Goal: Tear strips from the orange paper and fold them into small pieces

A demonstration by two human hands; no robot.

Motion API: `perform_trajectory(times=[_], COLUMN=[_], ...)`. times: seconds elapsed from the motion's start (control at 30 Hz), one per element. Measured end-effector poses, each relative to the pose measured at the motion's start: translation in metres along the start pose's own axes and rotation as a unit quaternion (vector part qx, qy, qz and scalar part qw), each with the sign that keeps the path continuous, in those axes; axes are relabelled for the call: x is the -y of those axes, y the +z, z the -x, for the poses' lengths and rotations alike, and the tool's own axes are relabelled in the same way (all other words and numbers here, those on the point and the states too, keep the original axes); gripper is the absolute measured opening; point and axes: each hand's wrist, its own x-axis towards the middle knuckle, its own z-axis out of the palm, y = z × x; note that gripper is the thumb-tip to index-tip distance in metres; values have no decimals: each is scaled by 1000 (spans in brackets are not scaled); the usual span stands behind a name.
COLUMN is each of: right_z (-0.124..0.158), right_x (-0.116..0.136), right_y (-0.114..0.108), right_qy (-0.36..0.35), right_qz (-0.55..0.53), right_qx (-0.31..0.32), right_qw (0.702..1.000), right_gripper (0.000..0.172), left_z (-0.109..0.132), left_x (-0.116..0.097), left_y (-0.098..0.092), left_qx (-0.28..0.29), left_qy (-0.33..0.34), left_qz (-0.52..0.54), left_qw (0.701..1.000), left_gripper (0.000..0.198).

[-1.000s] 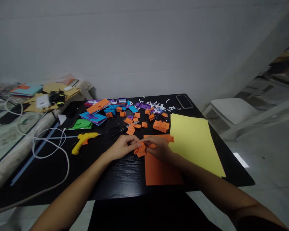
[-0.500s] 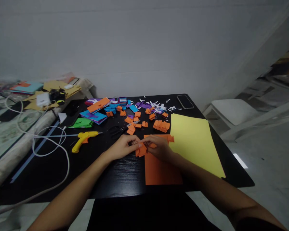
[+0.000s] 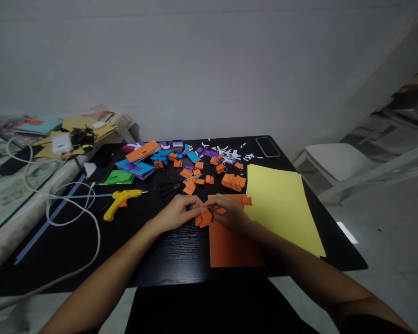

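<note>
Near the table's front, my left hand [image 3: 181, 211] pinches a small folded orange paper piece [image 3: 204, 218] between thumb and fingers. My right hand [image 3: 229, 211] meets it from the right, its fingertips closed on the same piece; a bit of orange shows under its fingers. Beneath my right hand lies a large orange sheet [image 3: 235, 248], with a yellow stack of sheets [image 3: 280, 204] to its right. Small folded orange pieces [image 3: 189, 187] and a stack of orange pieces [image 3: 233, 182] sit just beyond my hands.
A yellow glue gun [image 3: 120, 202], black-handled scissors [image 3: 169, 189] and a white cable [image 3: 98, 236] are on the left. Behind are green papers [image 3: 118, 177], blue papers [image 3: 135, 169], white scraps [image 3: 230, 153] and a phone [image 3: 268, 147]. A white stool [image 3: 337, 161] stands right of the table.
</note>
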Motion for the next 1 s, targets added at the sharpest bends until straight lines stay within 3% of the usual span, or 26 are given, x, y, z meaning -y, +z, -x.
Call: perform_trajectory(times=[0.4, 1.0], right_z=[-2, 1], right_x=[2, 2], right_y=[-1, 1], right_qy=[15, 16], right_qz=[-14, -14], right_qx=[-41, -30], right_qw=[999, 999], right_gripper=[19, 21], left_z=[0, 0], left_x=[2, -1], left_y=[0, 1], left_qx=[-66, -43], left_qy=[-15, -8], left_qz=[-31, -17], left_qw=[997, 999], left_gripper=[25, 25])
